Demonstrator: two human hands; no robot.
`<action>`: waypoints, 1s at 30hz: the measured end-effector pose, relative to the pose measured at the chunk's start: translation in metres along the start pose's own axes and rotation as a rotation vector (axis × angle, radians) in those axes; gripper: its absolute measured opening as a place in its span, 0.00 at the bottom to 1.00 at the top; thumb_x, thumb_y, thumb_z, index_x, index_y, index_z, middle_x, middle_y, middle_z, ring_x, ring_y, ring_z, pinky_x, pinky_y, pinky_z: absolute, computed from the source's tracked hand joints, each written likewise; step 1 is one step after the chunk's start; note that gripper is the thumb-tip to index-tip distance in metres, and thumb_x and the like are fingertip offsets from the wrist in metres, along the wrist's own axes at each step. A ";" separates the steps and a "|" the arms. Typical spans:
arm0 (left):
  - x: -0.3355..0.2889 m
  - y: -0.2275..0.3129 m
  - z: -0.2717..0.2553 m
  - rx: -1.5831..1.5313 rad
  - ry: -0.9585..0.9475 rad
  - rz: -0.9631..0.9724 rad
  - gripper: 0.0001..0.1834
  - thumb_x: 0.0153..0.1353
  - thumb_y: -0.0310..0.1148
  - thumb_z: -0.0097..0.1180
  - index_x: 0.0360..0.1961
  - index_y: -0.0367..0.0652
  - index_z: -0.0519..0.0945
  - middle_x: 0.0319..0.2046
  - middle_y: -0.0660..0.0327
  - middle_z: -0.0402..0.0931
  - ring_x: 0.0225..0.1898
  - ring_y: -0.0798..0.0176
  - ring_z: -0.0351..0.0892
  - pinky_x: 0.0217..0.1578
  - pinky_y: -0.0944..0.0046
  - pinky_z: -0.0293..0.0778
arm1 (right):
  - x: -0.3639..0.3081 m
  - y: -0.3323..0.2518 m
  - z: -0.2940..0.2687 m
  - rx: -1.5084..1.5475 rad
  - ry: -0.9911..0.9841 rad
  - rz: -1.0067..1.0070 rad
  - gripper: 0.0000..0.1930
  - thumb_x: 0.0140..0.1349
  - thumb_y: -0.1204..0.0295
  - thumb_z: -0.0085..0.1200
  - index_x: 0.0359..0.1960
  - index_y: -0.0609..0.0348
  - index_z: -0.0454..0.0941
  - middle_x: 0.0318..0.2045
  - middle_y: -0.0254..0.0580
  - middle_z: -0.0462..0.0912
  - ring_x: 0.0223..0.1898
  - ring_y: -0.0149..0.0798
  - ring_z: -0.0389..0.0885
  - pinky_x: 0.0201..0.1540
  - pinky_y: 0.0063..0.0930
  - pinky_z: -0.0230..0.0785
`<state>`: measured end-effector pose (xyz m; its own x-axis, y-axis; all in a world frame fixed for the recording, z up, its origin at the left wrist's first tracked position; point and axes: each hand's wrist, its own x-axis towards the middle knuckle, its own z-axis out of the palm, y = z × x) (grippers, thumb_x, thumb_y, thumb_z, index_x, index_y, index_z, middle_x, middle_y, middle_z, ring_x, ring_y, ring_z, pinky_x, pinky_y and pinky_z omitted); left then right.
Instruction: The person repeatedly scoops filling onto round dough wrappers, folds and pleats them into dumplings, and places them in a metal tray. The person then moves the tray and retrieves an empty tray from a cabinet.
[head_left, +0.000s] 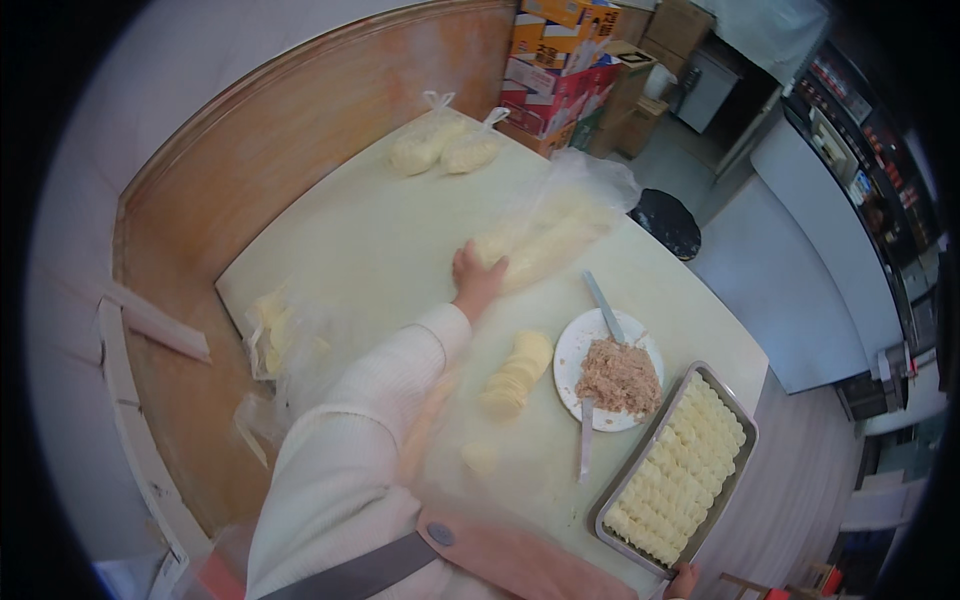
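My left hand (478, 279) reaches across the table, thumb and fingers closed on the near end of a clear plastic bag (550, 228) of pale yellow dough pieces. Only part of my right hand (683, 580) shows, its fingers at the near corner of a metal tray (634, 463). Rows of small pale dumplings (678, 470) fill that tray. Between bag and tray, a white plate (570, 345) carries minced meat filling (620, 377) and two flat spreaders, one at the far side and one at the near side. Left of the plate lies a fanned stack of round dough wrappers (517, 375).
Two tied bags of dough (428, 146) lie at the table's far corner. Crumpled plastic with wrapper scraps (270, 335) is at the left edge. Past the table are stacked cartons (560, 75), a black round stool (667, 224) and a pale counter (785, 270).
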<state>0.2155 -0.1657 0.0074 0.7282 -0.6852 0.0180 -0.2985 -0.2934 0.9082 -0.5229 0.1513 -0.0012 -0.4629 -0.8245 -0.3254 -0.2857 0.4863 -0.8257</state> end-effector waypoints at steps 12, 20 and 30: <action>-0.032 -0.044 -0.233 1.180 -0.054 -0.141 0.31 0.64 0.53 0.45 0.62 0.45 0.68 0.61 0.51 0.67 0.66 0.43 0.59 0.67 0.37 0.43 | -0.005 -0.013 0.021 0.305 -0.155 0.082 0.09 0.47 0.79 0.48 0.32 0.56 0.70 0.30 0.36 0.74 0.33 0.38 0.73 0.39 0.30 0.68; -0.049 -0.039 -0.244 1.420 -0.160 -0.136 0.26 0.64 0.46 0.42 0.59 0.48 0.72 0.59 0.54 0.72 0.67 0.45 0.58 0.69 0.41 0.37 | -0.118 -0.111 0.061 0.668 -0.030 0.157 0.12 0.47 0.81 0.48 0.35 0.57 0.69 0.29 0.35 0.75 0.32 0.36 0.75 0.38 0.30 0.70; -0.076 -0.007 -0.249 1.353 0.060 -0.242 0.26 0.62 0.47 0.43 0.59 0.49 0.74 0.67 0.56 0.62 0.73 0.42 0.41 0.69 0.36 0.30 | -0.152 -0.195 0.069 0.626 -0.211 -0.047 0.14 0.48 0.84 0.47 0.38 0.62 0.75 0.32 0.37 0.80 0.33 0.35 0.79 0.39 0.27 0.72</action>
<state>0.3160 0.0543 0.1038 0.8627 -0.5047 -0.0316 -0.4986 -0.8386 -0.2194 -0.3386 0.1618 0.1773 -0.2695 -0.9107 -0.3130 0.2695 0.2407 -0.9324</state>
